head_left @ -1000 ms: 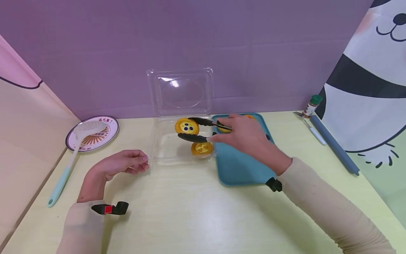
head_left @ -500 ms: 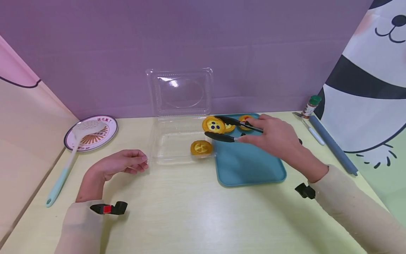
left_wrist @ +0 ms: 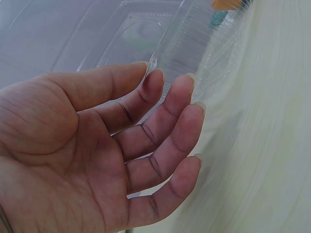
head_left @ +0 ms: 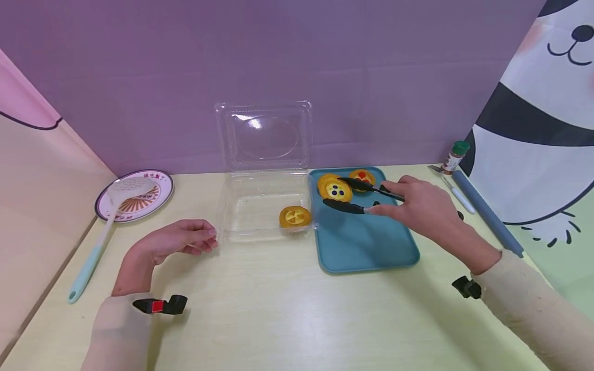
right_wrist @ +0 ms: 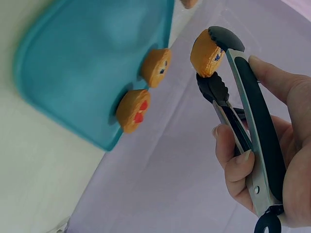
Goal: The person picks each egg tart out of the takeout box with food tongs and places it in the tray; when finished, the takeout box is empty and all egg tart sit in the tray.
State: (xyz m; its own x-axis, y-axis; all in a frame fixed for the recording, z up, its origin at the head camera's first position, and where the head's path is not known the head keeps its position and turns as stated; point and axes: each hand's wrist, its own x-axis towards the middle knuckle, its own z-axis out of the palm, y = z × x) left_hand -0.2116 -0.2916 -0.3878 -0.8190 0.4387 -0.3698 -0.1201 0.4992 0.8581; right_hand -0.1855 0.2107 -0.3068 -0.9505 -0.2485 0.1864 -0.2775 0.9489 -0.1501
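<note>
My right hand (head_left: 424, 208) holds black-tipped metal tongs (right_wrist: 257, 131), whose tips grip a toy egg tart with blue dots (right_wrist: 206, 56). That tart is above the back left of a blue tray (head_left: 366, 250), overlapping another tart (head_left: 323, 180) in the head view. Beside them on the tray sits a red-topped tart (right_wrist: 133, 110). My left hand (head_left: 178, 239) is at the near left corner of a lidded clear plastic box (head_left: 250, 206), thumb and index finger pinching its rim, other fingers loosely curved. One yellow tart (head_left: 295, 217) lies inside the box at the front right.
The box's lid (head_left: 264, 136) stands up against the purple backdrop. At left, a white skimmer (head_left: 95, 252) rests across a patterned plate (head_left: 153, 201). At right are a green-capped jar (head_left: 455, 157), a white-handled tool (head_left: 459, 198) and a grey-blue rod (head_left: 487, 214).
My right hand has moved right with the tongs, carrying the blue-dotted tart from over the box to over the tray. My left hand has stayed in place.
</note>
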